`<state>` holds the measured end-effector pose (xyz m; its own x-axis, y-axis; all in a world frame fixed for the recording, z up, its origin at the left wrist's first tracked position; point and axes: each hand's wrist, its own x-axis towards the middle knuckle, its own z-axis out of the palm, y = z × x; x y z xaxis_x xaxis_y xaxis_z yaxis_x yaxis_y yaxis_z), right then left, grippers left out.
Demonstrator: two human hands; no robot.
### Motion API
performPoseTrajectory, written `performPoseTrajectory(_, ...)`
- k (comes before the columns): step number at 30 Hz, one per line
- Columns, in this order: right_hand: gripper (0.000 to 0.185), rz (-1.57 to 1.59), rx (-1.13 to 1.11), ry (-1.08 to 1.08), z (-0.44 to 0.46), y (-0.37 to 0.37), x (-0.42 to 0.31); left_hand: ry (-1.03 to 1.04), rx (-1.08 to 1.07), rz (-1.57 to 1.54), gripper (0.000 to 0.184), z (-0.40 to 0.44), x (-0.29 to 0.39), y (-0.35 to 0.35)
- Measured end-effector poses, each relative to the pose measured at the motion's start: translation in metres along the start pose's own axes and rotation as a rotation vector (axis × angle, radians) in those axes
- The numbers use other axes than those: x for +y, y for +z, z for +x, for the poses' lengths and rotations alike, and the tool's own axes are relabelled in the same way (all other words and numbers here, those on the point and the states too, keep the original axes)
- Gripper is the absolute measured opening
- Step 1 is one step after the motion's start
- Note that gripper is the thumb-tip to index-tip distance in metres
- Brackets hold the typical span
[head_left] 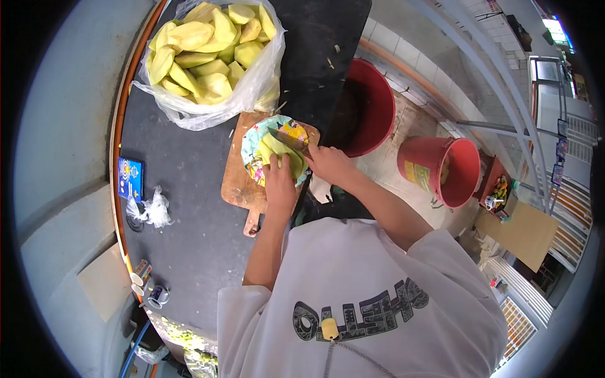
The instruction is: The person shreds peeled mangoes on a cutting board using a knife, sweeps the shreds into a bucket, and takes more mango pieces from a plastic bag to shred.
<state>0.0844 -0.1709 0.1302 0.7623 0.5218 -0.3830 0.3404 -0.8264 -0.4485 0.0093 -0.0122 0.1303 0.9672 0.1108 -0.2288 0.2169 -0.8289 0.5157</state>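
Note:
On a colourful patterned plate (pixel 250 140) lie pale green pieces of peeled fruit (pixel 270 146), perhaps green mango. My left hand (pixel 282 177) has its fingers bent down onto the fruit, gripping it from the near side. In my right hand (pixel 329 165) is a knife (pixel 288 140), its blade slanting over the fruit toward the far left. Beneath the plate is a wooden chopping board (pixel 234 183) with a short handle. Just beyond it stands a clear plastic bag (pixel 217 118) full of peeled fruit pieces (pixel 192 36).
The black table (pixel 195 252) carries a blue box (pixel 131 179), a crumpled plastic bag (pixel 156 208) and a mug (pixel 157 296). To the right, a large red tub (pixel 386 113) stands against the table's edge. Farther right is a red bucket (pixel 423 160) on the floor.

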Motion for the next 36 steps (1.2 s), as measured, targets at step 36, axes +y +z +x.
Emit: performPoseTrajectory(36,0.02,-0.101,-0.169,-0.138,0.004,-0.033,-0.03,0.097,-0.042,0.084,0.053,0.015,-0.021,0.023)
